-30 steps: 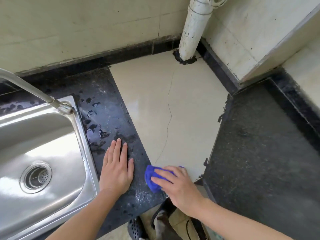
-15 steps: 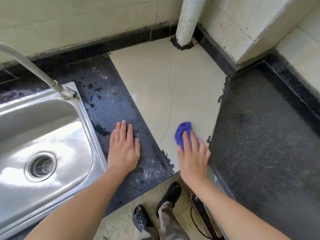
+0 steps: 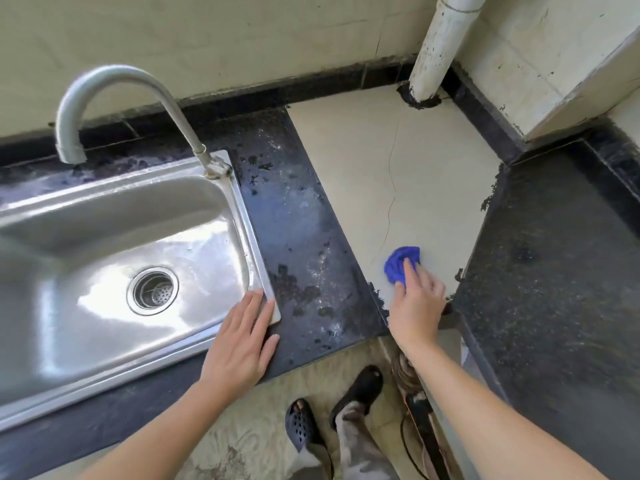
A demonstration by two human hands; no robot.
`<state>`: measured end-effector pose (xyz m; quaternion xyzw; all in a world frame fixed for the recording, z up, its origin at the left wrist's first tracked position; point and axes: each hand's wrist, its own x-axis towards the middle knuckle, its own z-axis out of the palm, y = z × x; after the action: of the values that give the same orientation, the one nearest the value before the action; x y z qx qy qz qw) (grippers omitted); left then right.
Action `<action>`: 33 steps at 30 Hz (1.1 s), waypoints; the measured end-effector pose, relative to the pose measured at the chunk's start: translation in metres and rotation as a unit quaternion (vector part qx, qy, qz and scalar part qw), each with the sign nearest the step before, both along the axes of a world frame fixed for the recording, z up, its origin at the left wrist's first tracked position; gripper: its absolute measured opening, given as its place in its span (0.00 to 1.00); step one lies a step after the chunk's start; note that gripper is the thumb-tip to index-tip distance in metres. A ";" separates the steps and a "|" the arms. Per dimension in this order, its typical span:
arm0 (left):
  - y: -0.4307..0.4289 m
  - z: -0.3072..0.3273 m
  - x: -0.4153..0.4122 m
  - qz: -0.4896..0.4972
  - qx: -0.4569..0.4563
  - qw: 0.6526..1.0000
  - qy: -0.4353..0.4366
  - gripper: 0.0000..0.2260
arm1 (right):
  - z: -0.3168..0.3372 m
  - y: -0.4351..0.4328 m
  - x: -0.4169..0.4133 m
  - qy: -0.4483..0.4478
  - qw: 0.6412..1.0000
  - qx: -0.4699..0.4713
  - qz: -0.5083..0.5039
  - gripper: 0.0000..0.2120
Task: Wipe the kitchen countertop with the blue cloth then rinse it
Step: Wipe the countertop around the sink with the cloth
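The blue cloth (image 3: pixel 398 265) is bunched on the cream tile section of the countertop (image 3: pixel 363 168), near its front edge. My right hand (image 3: pixel 417 306) presses on the cloth from the near side, fingers over it. My left hand (image 3: pixel 242 344) lies flat with fingers together on the front right corner of the steel sink (image 3: pixel 104 306) and the wet black counter strip (image 3: pixel 298 237) beside it. It holds nothing.
A curved tap (image 3: pixel 117 98) stands at the sink's back right corner. A white pipe (image 3: pixel 440 50) rises from the tile at the back. Dark granite counter (image 3: pixel 554 271) lies to the right. My sandalled feet (image 3: pixel 332 407) are on the floor below.
My left hand slid left and nearer, from the black strip onto the sink's corner. My right hand keeps rubbing the cloth over the tile's front part. The view has swung left, showing more sink.
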<state>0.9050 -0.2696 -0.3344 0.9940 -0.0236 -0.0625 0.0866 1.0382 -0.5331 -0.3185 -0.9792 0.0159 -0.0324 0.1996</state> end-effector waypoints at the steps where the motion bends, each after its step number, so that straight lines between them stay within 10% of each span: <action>1: 0.000 -0.002 -0.001 0.001 -0.003 1.000 -0.005 0.27 | -0.005 0.015 -0.017 -0.015 0.999 -0.015 0.032 0.21; 8: -0.001 -0.006 -0.001 0.008 -0.023 0.999 -0.028 0.26 | 0.029 0.044 -0.099 0.181 0.912 0.144 0.338 0.19; 13: -0.001 -0.009 -0.002 0.011 -0.001 0.999 -0.033 0.26 | 0.046 0.042 0.049 0.135 0.959 0.191 0.161 0.21; 17: -0.002 -0.010 -0.003 0.009 -0.007 0.999 -0.053 0.26 | 0.003 0.072 0.098 0.046 0.997 0.017 0.052 0.21; 22: -0.001 -0.010 -0.001 0.001 0.003 0.997 -0.074 0.26 | -0.010 0.100 -0.016 -0.024 0.966 -0.011 0.258 0.20; 28: -0.002 -0.007 -0.002 0.010 -0.003 0.998 -0.070 0.27 | 0.044 0.081 -0.008 0.260 0.880 0.157 0.365 0.19; 33: -0.001 -0.006 -0.002 0.006 0.007 0.997 -0.078 0.28 | 0.031 0.157 0.117 0.140 0.952 0.128 0.238 0.22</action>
<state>0.9031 -0.2706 -0.3408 0.9966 -0.0240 0.0157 0.0778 1.1548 -0.3757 -0.2873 -0.9155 -0.1863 0.1557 0.3209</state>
